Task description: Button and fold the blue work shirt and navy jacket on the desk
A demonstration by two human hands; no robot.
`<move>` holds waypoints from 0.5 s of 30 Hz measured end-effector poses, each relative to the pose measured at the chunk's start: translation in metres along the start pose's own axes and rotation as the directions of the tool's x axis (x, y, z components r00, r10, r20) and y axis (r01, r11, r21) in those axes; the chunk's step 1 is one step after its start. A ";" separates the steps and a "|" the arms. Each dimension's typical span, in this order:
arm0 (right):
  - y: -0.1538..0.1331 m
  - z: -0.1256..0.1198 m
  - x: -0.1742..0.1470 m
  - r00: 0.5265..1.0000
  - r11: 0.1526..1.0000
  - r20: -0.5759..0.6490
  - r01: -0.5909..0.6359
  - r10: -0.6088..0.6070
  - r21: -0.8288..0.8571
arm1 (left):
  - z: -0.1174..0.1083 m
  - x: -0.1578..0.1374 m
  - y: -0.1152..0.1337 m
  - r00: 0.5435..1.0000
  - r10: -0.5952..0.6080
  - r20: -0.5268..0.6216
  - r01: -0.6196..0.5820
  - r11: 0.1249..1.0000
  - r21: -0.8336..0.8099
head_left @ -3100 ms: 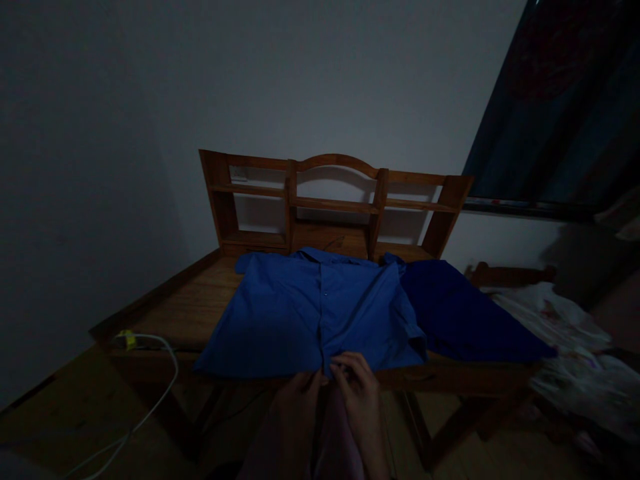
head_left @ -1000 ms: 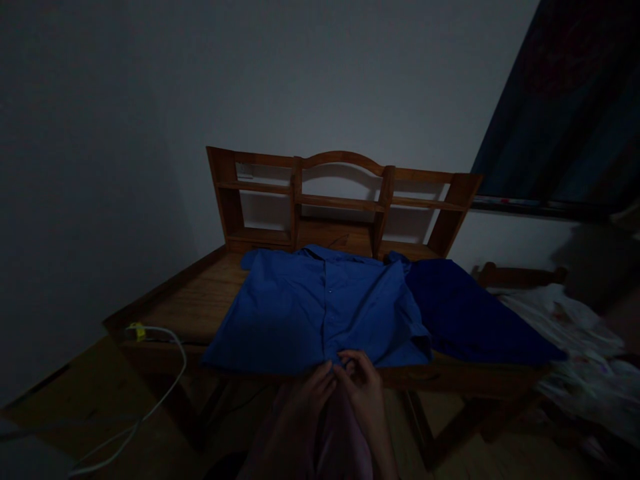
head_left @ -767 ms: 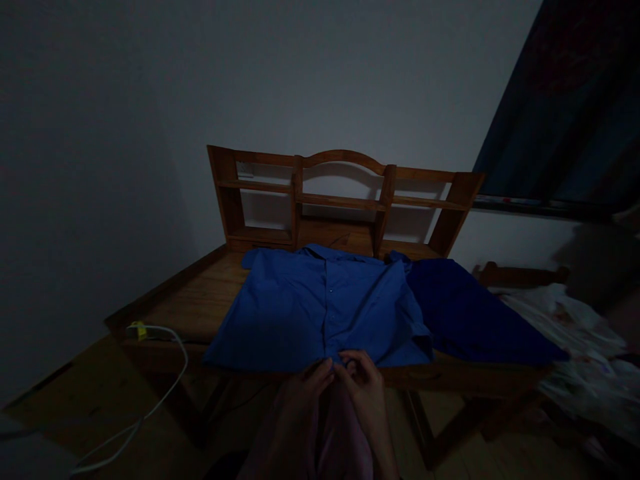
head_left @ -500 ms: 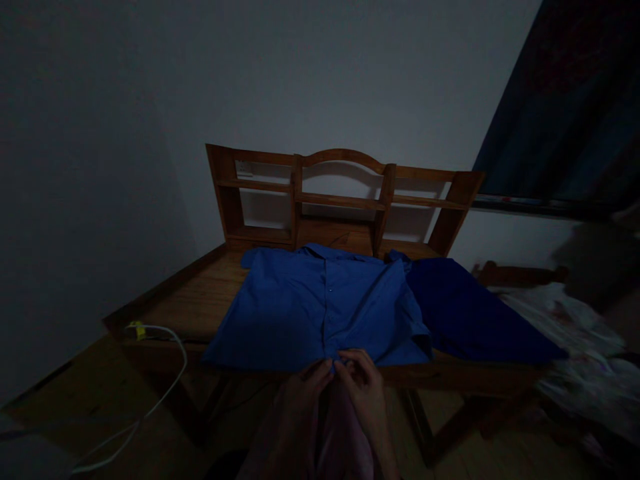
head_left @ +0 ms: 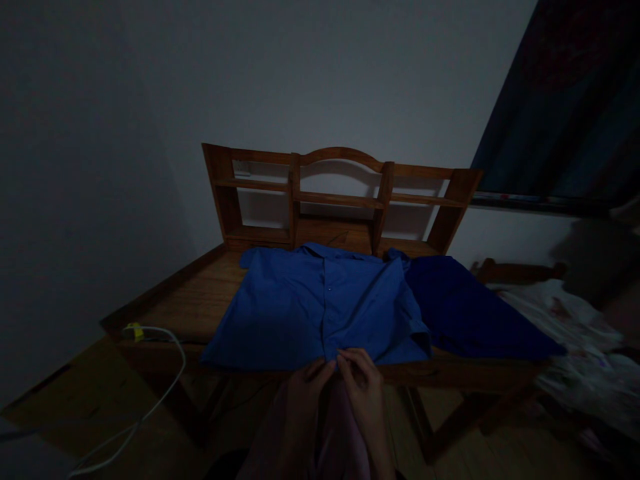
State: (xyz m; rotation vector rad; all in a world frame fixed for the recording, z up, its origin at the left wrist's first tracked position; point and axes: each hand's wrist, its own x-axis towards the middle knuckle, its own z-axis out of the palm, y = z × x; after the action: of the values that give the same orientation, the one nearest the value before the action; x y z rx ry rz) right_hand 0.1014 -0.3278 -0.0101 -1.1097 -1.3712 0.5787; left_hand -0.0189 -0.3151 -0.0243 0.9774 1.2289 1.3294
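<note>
A blue button-up shirt (head_left: 285, 307) lies spread across the wooden desk, collar toward the back and front placket facing up. At its lower hem, by the desk's front edge, my left hand (head_left: 309, 387) pinches the placket between thumb and fingers. Right beside it my right hand (head_left: 363, 380) grips the same spot, fingers curled, thumb tip close to the left thumb. Whether a button sits between the fingertips is too dark and small to tell. One small button shows higher up the placket.
Dark blue folded cloth (head_left: 460, 307) lies right of the shirt. A wooden shelf unit (head_left: 340, 198) stands at the desk's back. On the left, a white cable (head_left: 177, 373) with a yellow tag hangs off the desk (head_left: 185, 300). Plastic bags (head_left: 565, 313) are piled at the right.
Both hands stay at the hem with only slight finger movement; the fingertips have drawn a little closer over the placket. The shirt lies as before, and the view has shifted slightly.
</note>
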 end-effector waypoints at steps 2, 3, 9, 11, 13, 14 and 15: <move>0.000 -0.001 0.000 1.000 1.000 0.006 0.016 -0.015 -0.013 | -0.001 0.001 0.000 1.000 0.006 -0.014 -0.006 0.999 0.043; 0.000 -0.001 -0.001 1.000 1.000 0.015 0.022 -0.021 -0.021 | -0.001 0.001 0.000 1.000 0.011 -0.021 -0.009 0.998 0.063; -0.004 -0.005 -0.002 0.993 0.999 0.116 0.028 -0.024 -0.037 | 0.006 -0.002 0.000 0.999 0.021 -0.041 -0.017 0.995 0.095; -0.006 -0.006 -0.002 0.989 0.999 0.143 0.031 -0.024 -0.043 | 0.007 -0.004 0.000 0.999 0.020 -0.040 -0.016 0.995 0.094; -0.007 -0.007 -0.002 0.989 0.998 0.141 0.041 -0.034 -0.048 | 0.005 -0.006 0.002 0.999 0.025 -0.035 -0.021 0.995 0.100; -0.008 -0.007 -0.002 0.990 0.998 0.135 0.046 -0.039 -0.046 | 0.004 -0.007 0.002 0.999 0.030 -0.033 -0.027 0.994 0.103; -0.008 -0.007 -0.002 0.990 0.998 0.132 0.049 -0.043 -0.044 | 0.002 -0.008 0.003 0.999 0.036 -0.032 -0.033 0.994 0.106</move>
State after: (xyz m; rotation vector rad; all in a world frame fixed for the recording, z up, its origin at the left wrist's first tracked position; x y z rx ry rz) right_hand 0.1056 -0.3350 -0.0027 -1.0902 -1.5267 0.5973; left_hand -0.0165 -0.3226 -0.0201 1.0580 1.3247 1.3238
